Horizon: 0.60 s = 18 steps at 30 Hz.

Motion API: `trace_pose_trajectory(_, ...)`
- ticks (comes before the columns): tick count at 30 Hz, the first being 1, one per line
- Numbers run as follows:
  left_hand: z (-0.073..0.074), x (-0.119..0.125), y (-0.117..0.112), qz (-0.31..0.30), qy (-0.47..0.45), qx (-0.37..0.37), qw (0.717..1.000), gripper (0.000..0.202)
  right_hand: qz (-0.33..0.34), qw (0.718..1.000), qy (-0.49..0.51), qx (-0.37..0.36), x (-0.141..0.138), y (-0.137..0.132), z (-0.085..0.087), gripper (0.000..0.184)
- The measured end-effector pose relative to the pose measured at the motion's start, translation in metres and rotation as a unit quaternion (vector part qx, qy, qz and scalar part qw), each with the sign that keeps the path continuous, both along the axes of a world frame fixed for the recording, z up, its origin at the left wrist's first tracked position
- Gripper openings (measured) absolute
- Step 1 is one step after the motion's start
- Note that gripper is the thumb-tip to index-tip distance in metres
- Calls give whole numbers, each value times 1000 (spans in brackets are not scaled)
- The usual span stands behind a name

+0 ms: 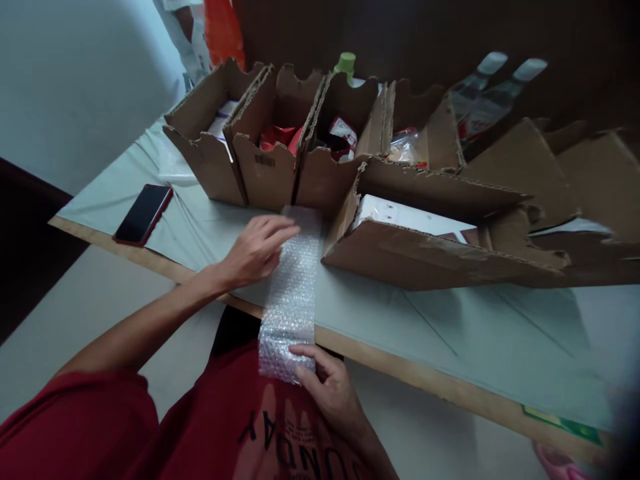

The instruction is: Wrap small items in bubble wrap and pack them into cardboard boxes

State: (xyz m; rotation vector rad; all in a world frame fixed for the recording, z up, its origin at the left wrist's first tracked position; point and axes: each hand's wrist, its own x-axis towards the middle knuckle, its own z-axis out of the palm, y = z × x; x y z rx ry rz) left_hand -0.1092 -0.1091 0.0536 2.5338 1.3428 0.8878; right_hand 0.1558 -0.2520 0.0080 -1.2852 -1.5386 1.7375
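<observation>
While the right hand (333, 387) pinches the near end of the bubble wrap (295, 280), the left hand (260, 247) bends its fingers over the farther part; whether they hold it, I cannot tell. The wrap crosses the front edge of the pale green table (380, 307), where a phone (143, 215) and cardboard boxes (440, 260) stay, beside a pale wall (90, 87).

The bubble wrap (294, 280) runs long and narrow here, a clear strip, its bubbles glinting! The near end sits in the grip of the right fingers (310, 351), a crease crossing just beyond their tips. Up it stretches, lengthwise, under the left fingers (284, 235), touching or not, impossible to tell, and the far end reaches just past them, lying flat.
</observation>
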Motion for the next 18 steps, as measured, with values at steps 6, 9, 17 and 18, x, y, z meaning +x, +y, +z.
trace_pose_trajectory(6,12,-27,-128,-112,-151,-302,935,87,-39,969,199,-144,-2,23,17,53)
trace_pose_trajectory(9,0,1,-123,32,-173,-236,956,70,-84,962,242,-91,-14,48,20,61)
trace_pose_trajectory(17,-39,20,-67,194,-119,-245,942,67,-81,937,-84,328,1,63,14,40)
trace_pose_trajectory(18,-40,20,-68,198,-111,-240,944,67,-46,908,-123,398,2,63,12,38)
